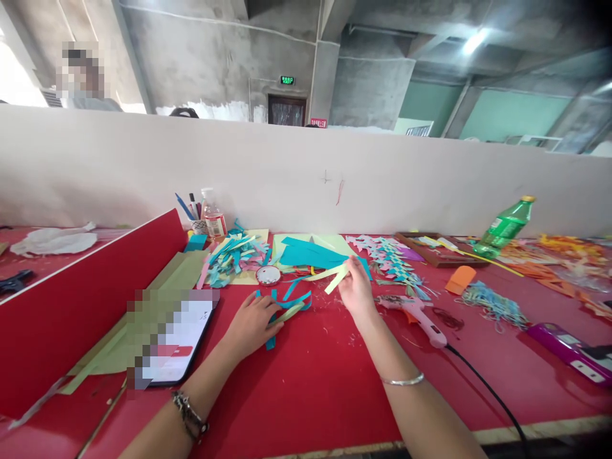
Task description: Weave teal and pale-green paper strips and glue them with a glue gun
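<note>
My left hand rests palm down on the table, its fingers pressing on several blue paper strips laced with a pale yellow one. Raised a little above the table, my right hand pinches pale yellow paper strips between thumb and fingers. Behind it lie blue paper sheets on pale yellow paper. A round white container sits beyond my left hand. Just right of my right forearm is a pink hot glue gun.
A phone lies left of my left arm, near a red divider. Cut strips are heaped at back left, woven pieces at back right. A green bottle leans by a brown tray. A purple power strip lies right.
</note>
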The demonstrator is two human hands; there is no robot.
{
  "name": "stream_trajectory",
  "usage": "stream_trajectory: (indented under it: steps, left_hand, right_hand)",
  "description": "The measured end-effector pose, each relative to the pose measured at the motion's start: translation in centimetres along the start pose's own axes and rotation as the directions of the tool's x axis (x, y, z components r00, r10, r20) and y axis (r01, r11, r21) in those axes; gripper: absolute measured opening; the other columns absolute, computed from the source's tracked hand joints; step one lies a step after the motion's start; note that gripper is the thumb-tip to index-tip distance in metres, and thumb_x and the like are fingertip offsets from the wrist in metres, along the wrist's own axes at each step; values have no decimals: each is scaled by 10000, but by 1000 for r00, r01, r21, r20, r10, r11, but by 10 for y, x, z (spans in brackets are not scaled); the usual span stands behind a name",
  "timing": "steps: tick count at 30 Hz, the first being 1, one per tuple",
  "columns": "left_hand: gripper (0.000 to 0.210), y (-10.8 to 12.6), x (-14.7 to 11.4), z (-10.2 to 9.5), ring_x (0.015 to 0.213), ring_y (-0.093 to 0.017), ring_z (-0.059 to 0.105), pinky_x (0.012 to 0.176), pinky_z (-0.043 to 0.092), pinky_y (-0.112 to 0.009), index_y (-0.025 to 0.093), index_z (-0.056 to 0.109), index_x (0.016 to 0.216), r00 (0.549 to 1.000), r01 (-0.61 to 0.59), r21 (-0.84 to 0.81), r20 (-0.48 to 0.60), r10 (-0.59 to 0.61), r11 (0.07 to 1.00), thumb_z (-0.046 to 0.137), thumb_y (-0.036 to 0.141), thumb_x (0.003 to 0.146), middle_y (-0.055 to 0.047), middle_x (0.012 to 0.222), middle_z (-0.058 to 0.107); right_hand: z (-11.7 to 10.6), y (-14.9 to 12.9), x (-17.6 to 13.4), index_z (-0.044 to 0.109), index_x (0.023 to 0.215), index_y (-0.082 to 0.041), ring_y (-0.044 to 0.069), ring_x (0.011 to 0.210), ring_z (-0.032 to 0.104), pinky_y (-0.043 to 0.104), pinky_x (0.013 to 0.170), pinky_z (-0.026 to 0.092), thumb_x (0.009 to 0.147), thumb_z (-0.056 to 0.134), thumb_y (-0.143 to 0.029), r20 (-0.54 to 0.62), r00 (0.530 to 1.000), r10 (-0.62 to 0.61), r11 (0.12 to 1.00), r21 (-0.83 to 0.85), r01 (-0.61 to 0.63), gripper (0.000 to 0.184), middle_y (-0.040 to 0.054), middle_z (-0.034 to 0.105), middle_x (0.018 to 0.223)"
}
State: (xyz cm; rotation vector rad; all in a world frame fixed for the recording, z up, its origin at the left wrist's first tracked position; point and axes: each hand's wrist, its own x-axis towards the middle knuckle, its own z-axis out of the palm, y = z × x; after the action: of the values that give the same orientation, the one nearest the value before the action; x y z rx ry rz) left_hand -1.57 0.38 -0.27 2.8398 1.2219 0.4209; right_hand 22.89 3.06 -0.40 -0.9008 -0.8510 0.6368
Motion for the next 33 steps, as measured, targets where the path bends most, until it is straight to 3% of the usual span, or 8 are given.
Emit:
stream_trajectory:
  steps: [5, 10, 14, 16, 20, 23, 28, 33]
  left_hand:
    - [225, 1, 0, 0, 928, -220, 546, 961, 277, -440, 223, 585, 965, 999, 37, 76, -19, -36, 996, 455, 329, 814, -55, 970, 596]
    - [206, 3, 1, 2, 925, -221, 543, 950, 299, -429, 217, 568, 971, 997, 27, 93, -74, -20, 995, 471, 303, 811, -55, 976, 589]
    - [250, 7, 3, 2, 951, -219, 532, 950, 303, -429, 198, 540, 996, 984, 20, 41, -175, -13, 999, 424, 354, 839, -66, 987, 584]
    - [266, 9, 3, 2, 968, -219, 522, 933, 325, -419, 197, 517, 1022, 971, 14, -18, -237, -17, 1000, 422, 366, 840, -67, 998, 576]
    - [370, 12, 2, 1, 1048, -235, 471, 881, 381, -386, 193, 407, 1156, 934, 20, -230, -342, -100, 973, 442, 364, 830, -94, 1104, 508]
    - [445, 14, 1, 0, 1133, -238, 406, 920, 358, -388, 196, 315, 1235, 897, 0, -427, -400, -189, 904, 432, 351, 835, -109, 1200, 423]
    - [508, 16, 0, -3, 1230, -262, 291, 1007, 241, -437, 195, 253, 1297, 880, -188, -663, -442, -176, 725, 377, 402, 850, -118, 1328, 304]
    - [584, 20, -3, 1, 1270, -284, 223, 1042, 183, -432, 223, 286, 1314, 940, -210, -815, -320, -117, 541, 435, 473, 808, -79, 1381, 293]
  right_hand:
    - [-1, -18, 3, 549, 830, -248, 83, 528, 470, 216, 494, 398, 691, 523, -503, 33, 999, -37, 999, 9, 36, 292, -25, 543, 675]
    - [11, -55, -6, 605, 783, -223, 93, 543, 446, 225, 512, 369, 666, 621, -346, 258, 962, -88, 984, -130, 125, 170, -15, 545, 686]
    - [30, -89, -7, 607, 782, -215, 107, 620, 452, 244, 618, 376, 768, 505, -242, 656, 732, -185, 735, -402, 545, 107, 4, 549, 765]
    - [40, -101, -4, 599, 802, -213, 102, 611, 443, 241, 614, 376, 779, 489, -234, 664, 715, -218, 725, -380, 574, 115, 2, 536, 753]
    - [56, -109, 1, 572, 825, -214, 64, 534, 403, 200, 522, 350, 750, 548, -276, 475, 850, -229, 919, -182, 349, 100, -38, 483, 675]
    - [61, -105, -3, 574, 803, -224, 36, 501, 383, 170, 460, 321, 691, 621, -289, 453, 887, -88, 996, 56, 70, 137, -52, 485, 701]
    - [63, -93, -23, 591, 757, -230, 18, 462, 352, 151, 429, 328, 617, 686, -276, 555, 809, 194, 901, 226, -371, 175, -64, 484, 673]
    - [73, -88, -43, 594, 739, -234, 24, 501, 398, 164, 477, 363, 641, 673, -257, 642, 743, 190, 852, 268, -449, 128, -59, 497, 691]
